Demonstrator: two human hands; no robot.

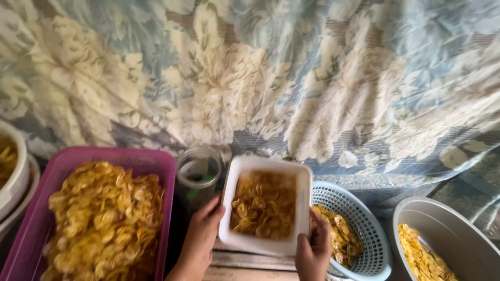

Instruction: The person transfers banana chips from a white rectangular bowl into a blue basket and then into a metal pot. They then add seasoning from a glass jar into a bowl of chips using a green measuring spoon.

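Note:
A white square container (235,177) full of yellow chips is held tilted between both hands at the bottom centre. My left hand (200,237) grips its left side near the lower corner. Its lower right edge is gripped by my right hand (314,250). A magenta basket (67,158) heaped with yellow chips lies to the left of the container. A light blue round basket (364,224) holding some chips sits just right of it, partly under my right hand.
A clear jar (199,174) stands behind the container. A grey basin (448,229) with chips is at the right edge, and a white tub (15,177) at the far left. A floral cloth (271,73) hangs across the back. A wooden board (250,263) lies below.

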